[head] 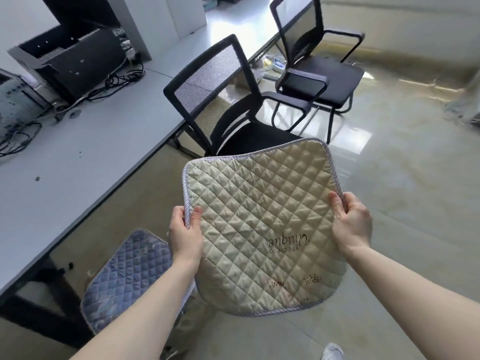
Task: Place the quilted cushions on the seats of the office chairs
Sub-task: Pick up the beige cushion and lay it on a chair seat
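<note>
Head view: left hand (185, 237) and right hand (350, 222), fingers (196, 215) pinching its side edges, hold the beige quilted cushion (259, 224) in air before the nearer office chair (207, 81); best to level it, then lower it squarely onto that bare seat (259, 141)

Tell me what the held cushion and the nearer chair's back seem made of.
The beige cushion: quilted fabric, probably padded satin-like cloth; diamond stitching, slight sheen, striped piping edge. The nearer chair's back: see-through mesh, likely synthetic, in a matte black frame, probably plastic.
</note>
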A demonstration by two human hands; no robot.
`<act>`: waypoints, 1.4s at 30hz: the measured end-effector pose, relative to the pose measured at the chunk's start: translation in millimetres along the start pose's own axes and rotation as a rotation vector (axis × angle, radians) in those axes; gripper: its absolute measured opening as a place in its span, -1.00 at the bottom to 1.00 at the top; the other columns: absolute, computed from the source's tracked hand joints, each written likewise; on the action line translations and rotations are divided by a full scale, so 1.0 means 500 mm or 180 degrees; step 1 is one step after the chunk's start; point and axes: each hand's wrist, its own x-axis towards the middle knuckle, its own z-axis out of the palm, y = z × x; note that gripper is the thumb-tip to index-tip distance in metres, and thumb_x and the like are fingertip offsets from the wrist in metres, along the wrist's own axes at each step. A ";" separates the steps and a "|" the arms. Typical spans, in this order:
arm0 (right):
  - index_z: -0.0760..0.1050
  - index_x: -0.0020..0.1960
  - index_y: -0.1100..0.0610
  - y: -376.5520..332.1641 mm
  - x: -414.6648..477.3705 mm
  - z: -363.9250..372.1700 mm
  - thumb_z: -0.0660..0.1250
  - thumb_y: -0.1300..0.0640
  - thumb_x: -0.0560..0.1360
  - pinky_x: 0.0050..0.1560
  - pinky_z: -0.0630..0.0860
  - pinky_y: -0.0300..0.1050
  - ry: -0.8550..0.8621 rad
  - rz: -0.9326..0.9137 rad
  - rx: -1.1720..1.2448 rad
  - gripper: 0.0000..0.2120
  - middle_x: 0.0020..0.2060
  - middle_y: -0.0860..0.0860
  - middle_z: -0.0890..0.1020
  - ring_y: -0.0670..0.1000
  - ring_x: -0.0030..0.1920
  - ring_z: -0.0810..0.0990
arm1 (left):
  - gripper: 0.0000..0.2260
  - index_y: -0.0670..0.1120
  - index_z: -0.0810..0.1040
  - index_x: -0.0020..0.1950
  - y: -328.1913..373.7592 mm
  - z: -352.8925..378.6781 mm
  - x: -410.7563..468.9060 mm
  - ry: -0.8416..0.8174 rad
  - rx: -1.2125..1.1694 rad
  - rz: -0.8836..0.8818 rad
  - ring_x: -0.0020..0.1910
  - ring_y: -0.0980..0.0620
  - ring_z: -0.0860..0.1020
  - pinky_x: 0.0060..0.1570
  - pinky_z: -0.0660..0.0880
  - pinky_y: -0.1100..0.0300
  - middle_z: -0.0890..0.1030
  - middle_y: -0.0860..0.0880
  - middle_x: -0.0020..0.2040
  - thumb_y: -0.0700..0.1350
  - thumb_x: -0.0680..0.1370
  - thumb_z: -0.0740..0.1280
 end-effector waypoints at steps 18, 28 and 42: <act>0.41 -0.20 0.22 0.180 0.309 -0.445 0.23 -0.16 0.60 -0.40 0.22 0.01 0.1071 0.0439 -0.0177 -0.55 -0.48 0.00 0.44 0.16 -0.38 0.38 | -0.69 -0.08 0.42 -0.11 0.407 0.457 -0.100 -0.0745 -0.0112 0.0727 -0.42 0.14 0.40 -0.29 0.33 0.12 0.45 0.09 -0.42 0.16 0.57 0.30; 0.28 -0.30 0.17 0.181 0.442 -0.523 0.24 -0.17 0.58 -0.39 0.26 0.05 0.1542 0.0684 -0.0130 -0.52 -0.48 0.02 0.42 0.17 -0.38 0.36 | -0.70 -0.02 0.45 -0.08 0.559 0.624 -0.039 -0.1211 -0.0223 0.0945 -0.28 0.04 0.60 -0.25 0.51 0.08 0.63 0.02 -0.27 0.22 0.55 0.29; 0.24 -0.32 0.19 0.127 0.729 -0.518 0.26 -0.16 0.58 -0.35 0.26 0.03 0.2041 0.0708 -0.0204 -0.49 -0.48 0.04 0.42 0.21 -0.37 0.38 | -0.75 0.04 0.47 0.01 0.752 0.862 0.167 -0.1663 -0.0483 0.1001 -0.10 0.02 0.63 -0.06 0.51 0.10 0.66 0.04 -0.10 0.20 0.54 0.30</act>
